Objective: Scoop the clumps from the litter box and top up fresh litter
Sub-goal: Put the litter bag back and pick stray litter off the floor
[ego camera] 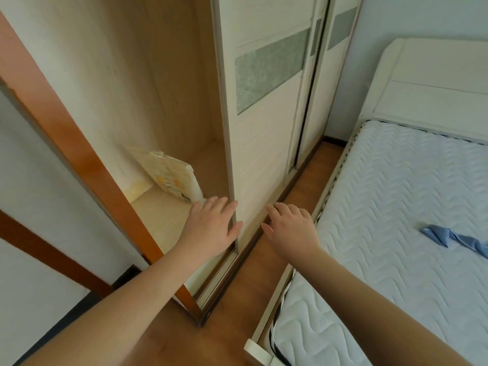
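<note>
A pale yellow bag (169, 174), possibly the litter bag, leans against the inner wall of an open wardrobe, standing on its floor. My left hand (211, 228) reaches into the opening with fingers spread, just in front of the bag's lower corner and beside the edge of the white sliding door (253, 143). My right hand (290, 228) is open too, fingertips against the door's face near its bottom. Neither hand holds anything. No litter box or scoop is in view.
A bed with a white quilted mattress (396, 207) fills the right side, a blue cloth (449, 237) lying on it. A narrow strip of wooden floor (253, 283) runs between wardrobe and bed. An orange-brown door frame (87, 159) stands at the left.
</note>
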